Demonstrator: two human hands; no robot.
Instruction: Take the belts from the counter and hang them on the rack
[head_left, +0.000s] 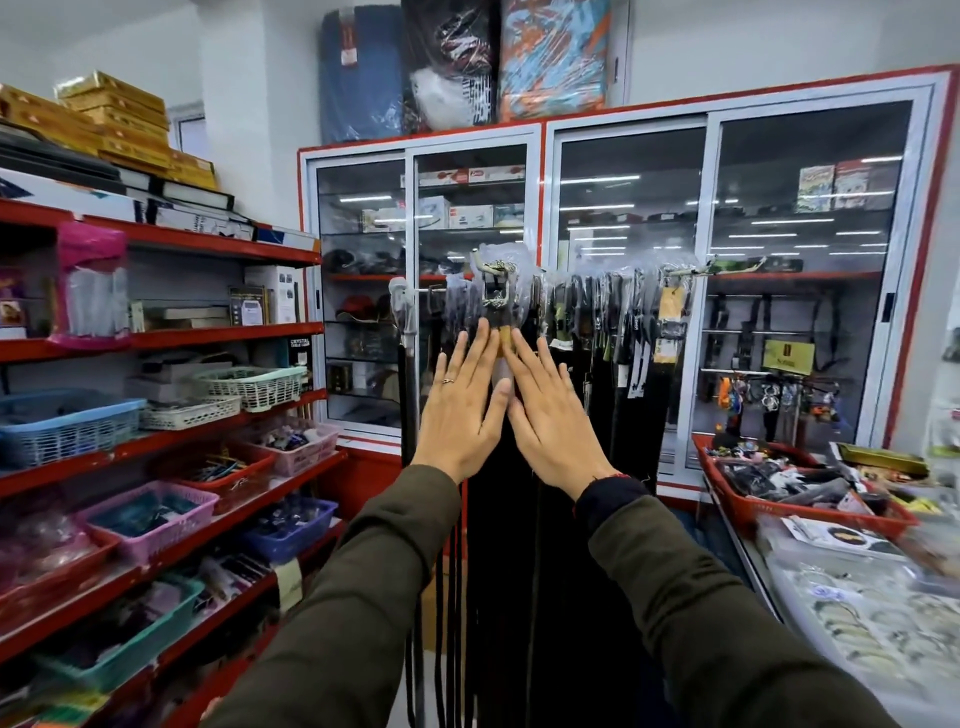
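Several black belts (618, 332) in clear plastic sleeves hang in a row from the rack (691, 270) ahead of me, their straps reaching down to the floor. One belt with a metal buckle (493, 296) hangs at the middle of the row. My left hand (460, 410) and my right hand (550, 415) are both raised flat, fingers spread, backs toward me, just below that buckle. Neither hand holds anything. A ring sits on a finger of my left hand. The straps behind my hands are partly hidden.
Red shelves (156, 441) with plastic baskets line the left side. A glass-door cabinet (628, 291) stands behind the rack. At the right, a counter (852, 597) carries a red tray (800, 499) of small goods and packaged items.
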